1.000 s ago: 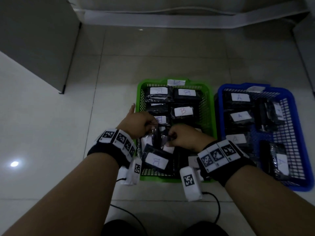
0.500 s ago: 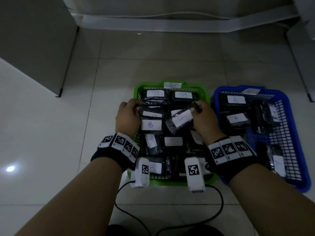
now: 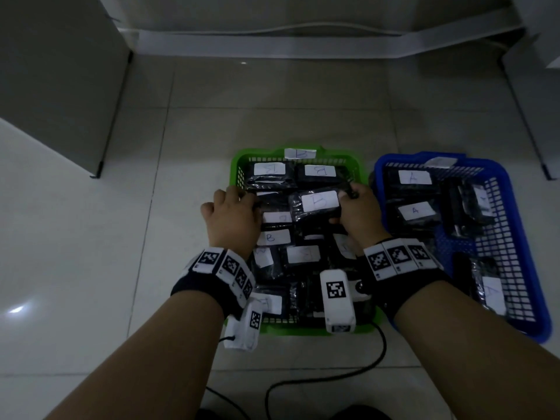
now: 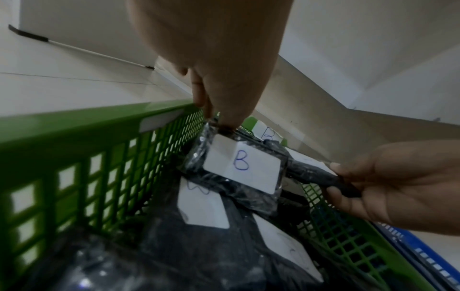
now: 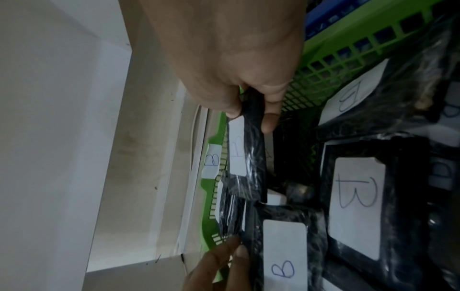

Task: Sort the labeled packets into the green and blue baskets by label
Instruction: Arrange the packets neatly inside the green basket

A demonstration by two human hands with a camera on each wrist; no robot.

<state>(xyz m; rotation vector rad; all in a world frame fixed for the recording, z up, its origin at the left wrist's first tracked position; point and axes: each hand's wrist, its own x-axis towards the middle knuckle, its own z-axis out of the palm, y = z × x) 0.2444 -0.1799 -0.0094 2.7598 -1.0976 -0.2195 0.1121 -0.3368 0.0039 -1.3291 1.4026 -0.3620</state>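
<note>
The green basket point(image 3: 235, 168) is full of black packets with white "B" labels. The blue basket point(image 3: 515, 207) to its right holds packets labelled "A". My right hand point(image 3: 345, 198) grips the right end of a B packet point(image 3: 319, 201) just above the pile near the basket's far right. The right wrist view shows that packet point(image 5: 251, 149) pinched between thumb and fingers point(image 5: 270, 120). My left hand point(image 3: 245, 201) is at the basket's left wall. In the left wrist view its fingertips point(image 4: 214, 120) pinch the corner of another B packet point(image 4: 241, 163) lying on the pile.
A grey cabinet point(image 3: 60, 71) stands at the back left on the tiled floor. A white baseboard point(image 3: 303, 40) runs along the far wall. A black cable point(image 3: 333, 374) loops on the floor in front of the green basket. Each basket has a paper tag point(image 3: 300, 153) on its far rim.
Both hands moved from the near middle of the green basket to its far half and spread apart. The right hand's B packet now lies flatter, close over the pile.
</note>
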